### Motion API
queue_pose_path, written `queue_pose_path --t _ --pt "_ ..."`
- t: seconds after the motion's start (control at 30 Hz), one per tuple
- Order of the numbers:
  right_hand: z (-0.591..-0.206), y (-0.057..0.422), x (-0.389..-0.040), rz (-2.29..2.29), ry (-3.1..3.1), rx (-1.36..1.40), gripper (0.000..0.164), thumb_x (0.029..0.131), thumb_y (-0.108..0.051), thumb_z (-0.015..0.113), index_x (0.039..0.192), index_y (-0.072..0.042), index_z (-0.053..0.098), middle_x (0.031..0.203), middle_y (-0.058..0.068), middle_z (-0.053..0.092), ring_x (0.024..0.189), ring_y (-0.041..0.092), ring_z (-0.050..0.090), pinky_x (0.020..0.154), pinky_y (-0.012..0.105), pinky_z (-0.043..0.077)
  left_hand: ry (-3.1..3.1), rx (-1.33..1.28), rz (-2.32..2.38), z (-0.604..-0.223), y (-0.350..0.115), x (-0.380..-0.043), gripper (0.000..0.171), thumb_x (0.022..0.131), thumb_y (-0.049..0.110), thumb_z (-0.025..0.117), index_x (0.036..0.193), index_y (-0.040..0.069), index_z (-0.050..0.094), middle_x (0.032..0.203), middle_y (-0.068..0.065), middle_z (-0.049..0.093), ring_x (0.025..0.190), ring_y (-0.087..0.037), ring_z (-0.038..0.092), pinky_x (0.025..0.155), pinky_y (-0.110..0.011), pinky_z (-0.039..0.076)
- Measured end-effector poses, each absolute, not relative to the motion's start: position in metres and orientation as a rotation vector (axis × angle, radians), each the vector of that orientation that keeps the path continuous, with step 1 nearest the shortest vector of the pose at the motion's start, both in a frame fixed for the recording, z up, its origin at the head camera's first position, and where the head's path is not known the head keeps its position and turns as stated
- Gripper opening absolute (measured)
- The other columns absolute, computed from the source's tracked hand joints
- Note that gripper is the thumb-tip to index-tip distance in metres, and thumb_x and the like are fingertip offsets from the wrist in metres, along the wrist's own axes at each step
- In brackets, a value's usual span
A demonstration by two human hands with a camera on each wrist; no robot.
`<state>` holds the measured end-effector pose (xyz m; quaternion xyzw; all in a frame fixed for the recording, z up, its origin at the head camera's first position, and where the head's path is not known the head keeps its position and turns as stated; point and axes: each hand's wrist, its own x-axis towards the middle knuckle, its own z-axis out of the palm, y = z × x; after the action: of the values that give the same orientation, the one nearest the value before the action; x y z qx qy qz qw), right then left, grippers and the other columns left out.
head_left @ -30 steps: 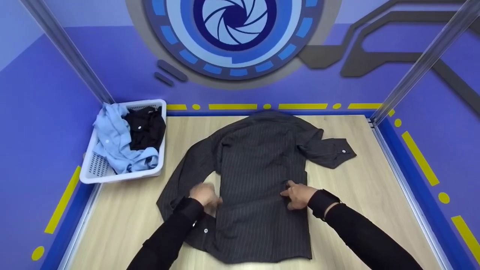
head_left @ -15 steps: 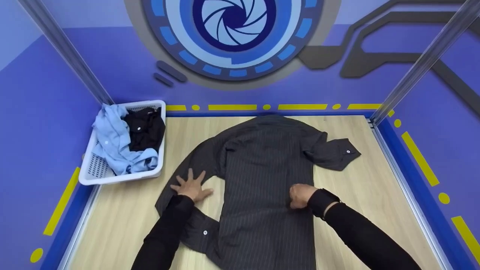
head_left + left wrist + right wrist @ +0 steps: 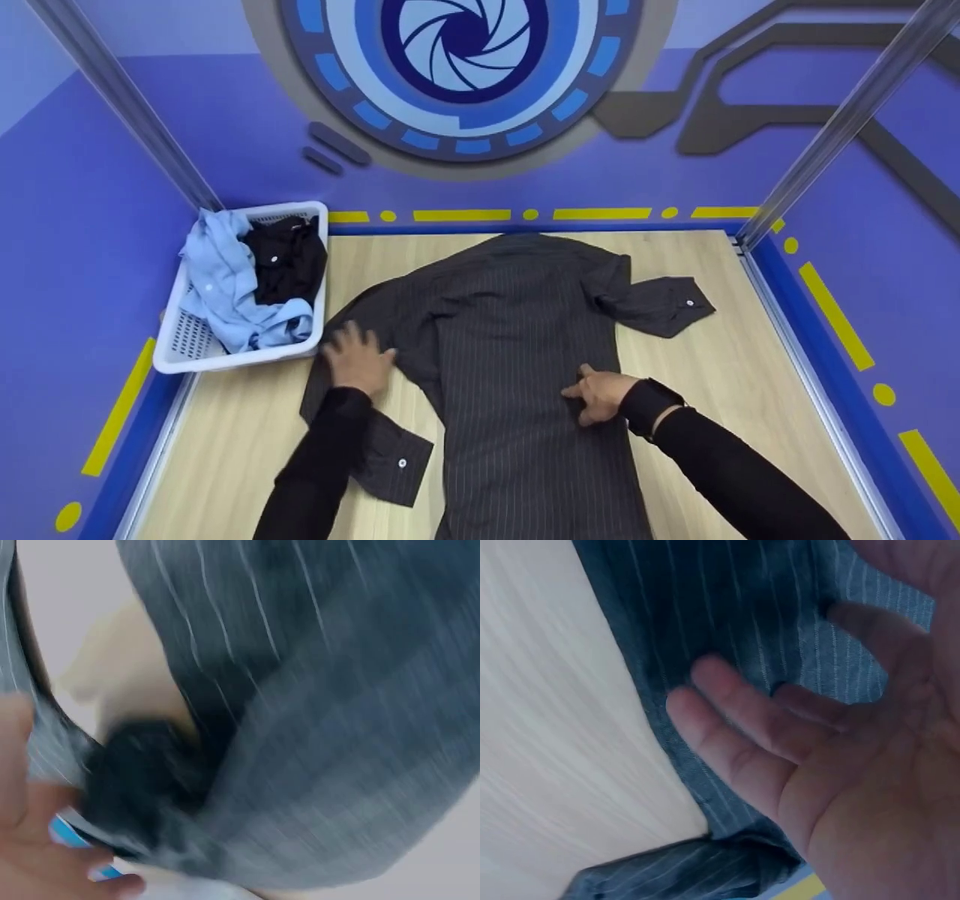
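Note:
A dark grey pinstriped shirt [image 3: 525,420] lies spread on the wooden table, its lower end past the bottom of the head view. My left hand [image 3: 358,361] is over its left sleeve with fingers spread, blurred by motion. That sleeve bends back toward me, and its buttoned cuff [image 3: 396,463] lies beside the body. On the shirt's right side rests my right hand [image 3: 600,394], fingertips on the cloth. The right wrist view shows its fingers [image 3: 742,765] extended over the striped fabric [image 3: 727,607], gripping nothing. The other cuff [image 3: 679,304] points out to the right.
A white plastic basket [image 3: 169,360] stands at the back left, close to the left sleeve. It holds a light blue garment [image 3: 225,262] and a black garment [image 3: 292,266]. Blue panels and metal posts [image 3: 832,124] enclose the table [image 3: 720,420].
My left hand has moved left and away from me, from the shirt's side to the sleeve, spreading its fingers. The shirt's lower part has extended toward me. My right hand stays near the same spot.

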<state>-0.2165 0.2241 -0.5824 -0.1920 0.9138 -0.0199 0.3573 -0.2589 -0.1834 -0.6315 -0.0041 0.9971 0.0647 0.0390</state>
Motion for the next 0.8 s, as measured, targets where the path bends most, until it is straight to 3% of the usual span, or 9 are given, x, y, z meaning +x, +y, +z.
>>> queue_pose_path --t 0.13,0.27,0.37,0.53,0.6,0.7,0.8 --pt "-0.58 0.221 -0.217 -0.02 2.346 -0.515 0.059 0.083 -0.028 0.072 0.138 -0.016 0.055 0.142 0.026 0.037 0.114 0.044 0.055 0.089 0.054 0.05 3.063 0.24 0.28 -0.631 -0.137 -0.249 0.073 0.091 0.058 0.055 0.144 0.009 0.044 0.145 -0.03 0.036 0.129 -0.053 0.035 0.098 -0.069 0.031" --pt "-0.58 0.22 -0.218 -0.033 2.343 -0.498 0.061 0.083 -0.026 0.072 0.14 -0.014 0.053 0.146 0.028 0.035 0.115 0.044 0.055 0.091 0.054 0.05 2.867 0.285 0.374 -0.635 -0.113 -0.243 0.073 0.092 0.057 0.052 0.151 0.018 0.035 0.153 -0.026 0.028 0.137 -0.052 0.027 0.103 -0.071 0.025" --pt "-0.583 0.22 -0.217 -0.068 2.342 -0.456 0.066 0.082 -0.025 0.072 0.143 -0.012 0.049 0.151 0.029 0.029 0.124 0.048 0.048 0.098 0.055 0.045 2.85 0.248 0.344 -0.644 -0.123 -0.247 0.073 0.094 0.055 0.051 0.153 0.016 0.031 0.157 -0.02 0.023 0.142 -0.047 0.021 0.106 -0.071 0.02" --pt "-0.589 0.221 -0.215 -0.095 2.359 -0.38 0.073 0.084 -0.025 0.072 0.148 -0.013 0.04 0.156 0.028 0.019 0.136 0.053 0.03 0.106 0.062 0.033 2.907 0.296 0.276 -0.652 -0.156 -0.261 0.081 0.088 0.052 0.062 0.151 0.01 0.034 0.157 -0.019 0.025 0.143 -0.04 0.024 0.111 -0.065 0.019" --pt "-0.592 0.222 -0.215 -0.109 2.376 -0.376 0.075 0.085 -0.024 0.071 0.15 -0.013 0.036 0.157 0.027 0.016 0.137 0.055 0.026 0.106 0.063 0.031 2.934 0.311 0.247 -0.651 -0.165 -0.265 0.08 0.086 0.047 0.067 0.15 0.01 0.036 0.157 -0.019 0.025 0.144 -0.039 0.024 0.112 -0.061 0.021" --pt "-0.599 0.227 -0.216 -0.16 2.413 -0.394 0.077 0.086 -0.022 0.071 0.152 -0.012 0.032 0.158 0.027 0.013 0.138 0.056 0.022 0.106 0.063 0.031 3.025 0.316 0.173 -0.65 -0.169 -0.271 0.069 0.088 0.023 0.071 0.147 0.007 0.04 0.156 -0.022 0.026 0.142 -0.039 0.026 0.111 -0.056 0.027" --pt "-0.606 0.232 -0.215 -0.194 2.492 -0.441 0.077 0.086 -0.021 0.071 0.151 -0.009 0.032 0.157 0.029 0.014 0.137 0.057 0.023 0.104 0.063 0.033 3.231 0.382 0.011 -0.65 -0.16 -0.268 0.052 0.083 0.005 0.072 0.131 0.001 0.053 0.137 -0.024 0.047 0.125 -0.039 0.046 0.097 -0.05 0.043"
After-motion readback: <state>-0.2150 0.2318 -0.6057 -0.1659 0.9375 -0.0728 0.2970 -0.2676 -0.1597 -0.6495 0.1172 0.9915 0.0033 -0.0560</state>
